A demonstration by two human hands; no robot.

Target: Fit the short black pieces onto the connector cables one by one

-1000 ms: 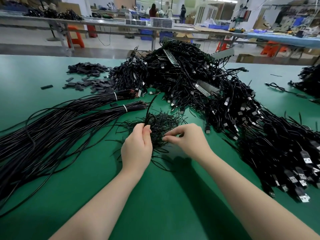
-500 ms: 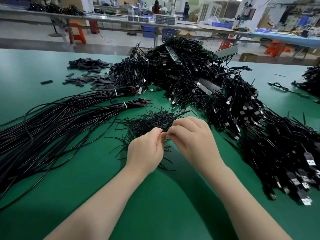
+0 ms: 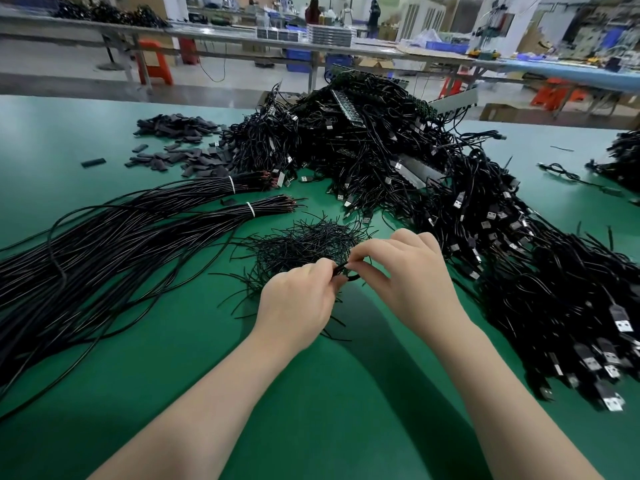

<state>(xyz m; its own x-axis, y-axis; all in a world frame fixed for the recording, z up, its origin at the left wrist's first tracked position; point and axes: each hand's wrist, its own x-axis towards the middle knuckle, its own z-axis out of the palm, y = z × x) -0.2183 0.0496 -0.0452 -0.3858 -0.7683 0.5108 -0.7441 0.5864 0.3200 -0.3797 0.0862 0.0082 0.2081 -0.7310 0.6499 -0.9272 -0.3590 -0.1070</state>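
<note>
Just above the near middle of the green table mat (image 3: 145,358), the left hand (image 3: 294,303) and the right hand (image 3: 405,275) meet fingertip to fingertip, both pinching a short thin black piece (image 3: 343,270) between them. Directly beyond the hands lies a loose heap of thin black short pieces (image 3: 301,242). Two tied bundles of long black cables (image 3: 114,237) stretch off to the left. A large tangled pile of black connector cables with metal plugs (image 3: 433,174) fills the far and right side.

L hand (image 3: 298,303) + R hand (image 3: 412,278) fingertips meeting, both pinching.
</note>
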